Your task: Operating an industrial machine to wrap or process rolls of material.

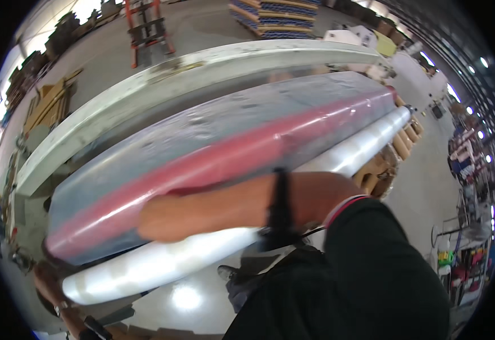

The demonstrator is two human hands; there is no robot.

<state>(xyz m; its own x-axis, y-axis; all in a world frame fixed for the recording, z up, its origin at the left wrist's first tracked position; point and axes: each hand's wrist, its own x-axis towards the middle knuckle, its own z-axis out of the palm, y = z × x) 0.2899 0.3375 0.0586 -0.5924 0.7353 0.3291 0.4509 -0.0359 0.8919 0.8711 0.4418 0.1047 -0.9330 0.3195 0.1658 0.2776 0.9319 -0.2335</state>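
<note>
Reaching in from the lower right, my right arm crosses over a long grey bundle wrapped in clear film, with a red band along its near side. My right hand is blurred over the red band and the near edge, and its finger pose is unclear. A black strap circles that arm. Along the bundle's near side runs a long, shiny white roll. At the far left, my left hand is beside the roll's end; its fingers are too small and dim to read.
Beyond the bundle lies a long pale beam. An orange lifting truck and a blue-and-brown stack stand behind it. Cardboard pieces sit past the roll at right. Near my feet, a shoe shows on the floor.
</note>
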